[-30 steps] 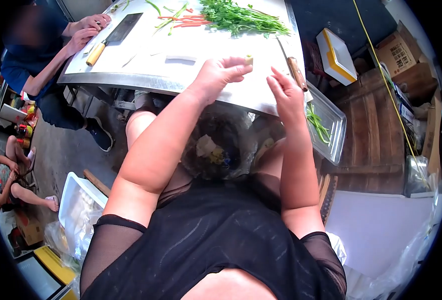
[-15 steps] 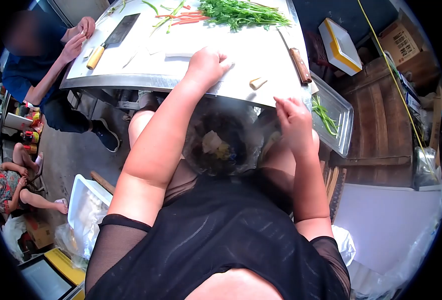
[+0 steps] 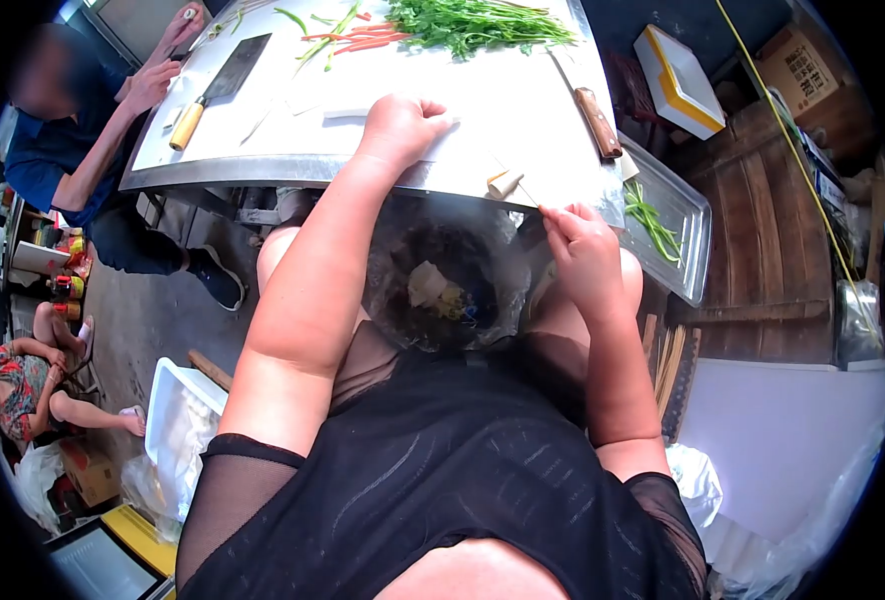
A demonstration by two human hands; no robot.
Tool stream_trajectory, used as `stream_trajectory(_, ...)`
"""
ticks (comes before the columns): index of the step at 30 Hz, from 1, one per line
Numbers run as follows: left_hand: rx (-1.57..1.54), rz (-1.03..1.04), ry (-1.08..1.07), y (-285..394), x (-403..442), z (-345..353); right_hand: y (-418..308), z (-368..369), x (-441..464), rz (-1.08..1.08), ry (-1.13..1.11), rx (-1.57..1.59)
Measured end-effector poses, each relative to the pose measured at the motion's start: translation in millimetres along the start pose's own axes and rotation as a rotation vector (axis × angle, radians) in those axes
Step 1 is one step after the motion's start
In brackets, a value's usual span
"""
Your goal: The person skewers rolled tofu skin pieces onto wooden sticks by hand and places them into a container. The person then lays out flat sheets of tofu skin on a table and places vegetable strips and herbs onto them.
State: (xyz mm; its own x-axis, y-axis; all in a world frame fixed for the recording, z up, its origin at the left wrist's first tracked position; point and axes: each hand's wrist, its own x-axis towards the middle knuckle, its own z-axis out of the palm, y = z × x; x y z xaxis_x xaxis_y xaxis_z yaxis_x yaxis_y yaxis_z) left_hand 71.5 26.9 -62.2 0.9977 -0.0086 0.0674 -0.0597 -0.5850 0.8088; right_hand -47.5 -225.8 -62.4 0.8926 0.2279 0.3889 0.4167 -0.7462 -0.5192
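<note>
L hand (image 3: 403, 130) curled narrow over white tabletop (image 3: 298, 148); whether anything is held can't be told. Thin stick (image 3: 530, 197) pinched in R hand (image 3: 585, 238) at table's nr edge. Pale roll (image 3: 506, 184) located betw. hands, against stick. Wood-handled knife (image 3: 597, 122) laid beyond R hand; cleaver (image 3: 235, 72) at far L; leafy herbs (image 3: 473, 28) & red pepper strips (image 3: 371, 40) placed at back.

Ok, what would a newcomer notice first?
Probably the bundle of leafy green herbs on the far part of the white tabletop, beside thin red strips. Next, the brown wooden-handled knife along the tabletop's right side, then the wearer's bare right hand by the near edge, close to a small pale stub.
</note>
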Motion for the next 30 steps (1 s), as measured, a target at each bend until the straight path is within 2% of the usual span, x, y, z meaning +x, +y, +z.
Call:
stream_trajectory(13, 0.141, 0.175, 0.082, -5, -1, 1, -3, -3, 21, -0.015, -0.057, -0.06)
stream_trajectory(25, 0.182, 0.341, 0.006, -11, 4, -7, -11, 30, 58, -0.052, -0.058, -0.119)
stream_trajectory(30, 0.139, 0.332, -0.014, -16, 7, -6, -14, 47, 75, -0.056, -0.068, -0.203)
